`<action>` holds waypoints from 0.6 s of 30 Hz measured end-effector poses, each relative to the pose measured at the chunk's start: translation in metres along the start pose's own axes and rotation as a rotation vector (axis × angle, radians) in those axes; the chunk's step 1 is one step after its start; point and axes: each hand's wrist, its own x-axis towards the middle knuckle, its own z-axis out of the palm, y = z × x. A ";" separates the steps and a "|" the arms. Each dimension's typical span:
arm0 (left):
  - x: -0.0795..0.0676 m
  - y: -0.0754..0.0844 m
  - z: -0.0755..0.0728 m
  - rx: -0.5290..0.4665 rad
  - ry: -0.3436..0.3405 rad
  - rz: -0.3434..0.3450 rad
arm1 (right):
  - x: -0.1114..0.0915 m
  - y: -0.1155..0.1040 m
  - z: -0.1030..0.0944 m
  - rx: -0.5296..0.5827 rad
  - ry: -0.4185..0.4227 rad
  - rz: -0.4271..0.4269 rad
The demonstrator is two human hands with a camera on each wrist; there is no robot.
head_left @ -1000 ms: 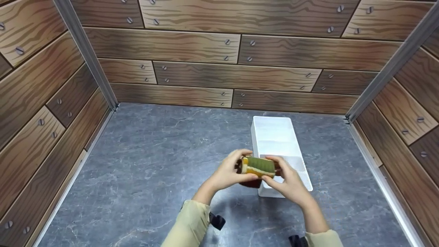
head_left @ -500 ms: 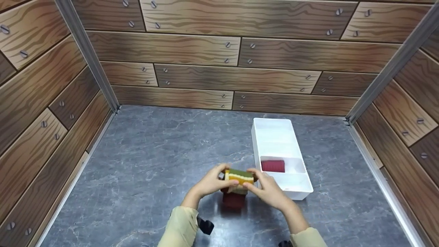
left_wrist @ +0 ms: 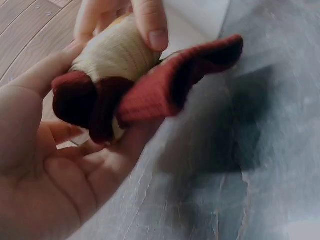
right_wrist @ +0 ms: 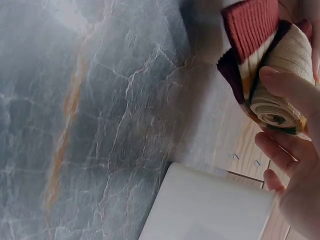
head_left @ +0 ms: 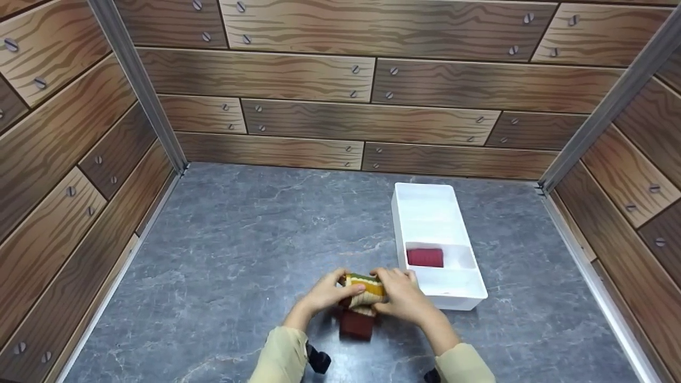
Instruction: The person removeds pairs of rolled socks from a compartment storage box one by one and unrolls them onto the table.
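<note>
A partly rolled pair of striped socks (head_left: 367,290) is held between both hands, just left of the white box's near end. Green, orange and cream bands show on the roll. Its dark red ribbed cuffs (left_wrist: 155,95) stick out loose, and one hangs toward the person in the head view. The left hand (head_left: 323,295) grips the left side, thumb on the near face. From the right, the right hand (head_left: 403,294) pinches the roll, its thumb pressing beside the coiled end (right_wrist: 272,112) in the right wrist view. The undersides of the socks are partly hidden.
A long white divided box (head_left: 425,213) stands to the right on the grey marbled table (head_left: 266,229). Inside one of its compartments lies a dark red ribbed bundle (head_left: 425,257). Wood-patterned walls (head_left: 298,117) enclose the table at the back and sides.
Both hands have carried the socks left and toward the person, off the box's near end. The roll has tipped, showing more cream. The red bundle in the box has come into view.
</note>
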 end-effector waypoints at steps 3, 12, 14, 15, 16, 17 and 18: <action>-0.001 0.000 -0.001 0.146 0.024 0.016 | 0.002 0.000 0.002 -0.004 -0.041 -0.005; 0.001 0.001 -0.006 0.306 0.008 0.023 | 0.009 -0.003 0.001 -0.062 -0.152 -0.031; 0.001 0.001 -0.006 0.316 0.007 0.018 | 0.009 -0.005 0.000 -0.077 -0.171 -0.028; 0.002 0.001 -0.007 0.322 0.007 0.018 | 0.010 -0.006 0.000 -0.086 -0.178 -0.027; 0.002 0.000 -0.007 0.324 0.006 0.023 | 0.010 -0.007 0.000 -0.093 -0.184 -0.025; 0.002 0.000 -0.007 0.327 0.006 0.028 | 0.011 -0.007 -0.001 -0.100 -0.191 -0.021; 0.002 0.001 -0.007 0.329 0.005 0.037 | 0.011 -0.008 -0.001 -0.108 -0.197 -0.020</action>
